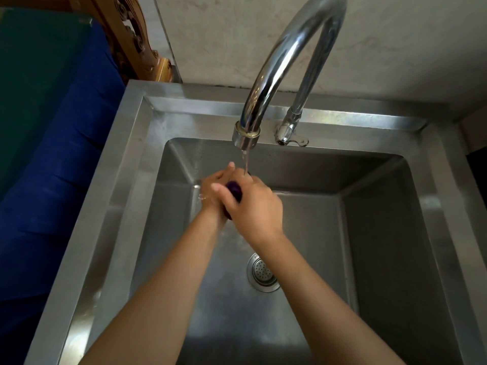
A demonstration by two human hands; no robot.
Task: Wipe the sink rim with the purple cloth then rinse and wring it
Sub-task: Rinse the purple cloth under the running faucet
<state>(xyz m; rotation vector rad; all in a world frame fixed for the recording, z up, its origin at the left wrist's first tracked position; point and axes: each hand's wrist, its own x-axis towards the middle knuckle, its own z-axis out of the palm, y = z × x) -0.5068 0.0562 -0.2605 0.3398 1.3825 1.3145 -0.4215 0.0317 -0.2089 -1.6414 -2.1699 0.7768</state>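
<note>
On the head camera I see both hands clasped together over the sink, toward its back edge, just beneath the faucet spout. The left hand and the right hand each have fingers curled tight round the purple cloth, which is wadded up so only a small bit shows between them. A thin stream of water runs onto the hands. The drain strainer lies in the basin floor between the forearms.
</note>
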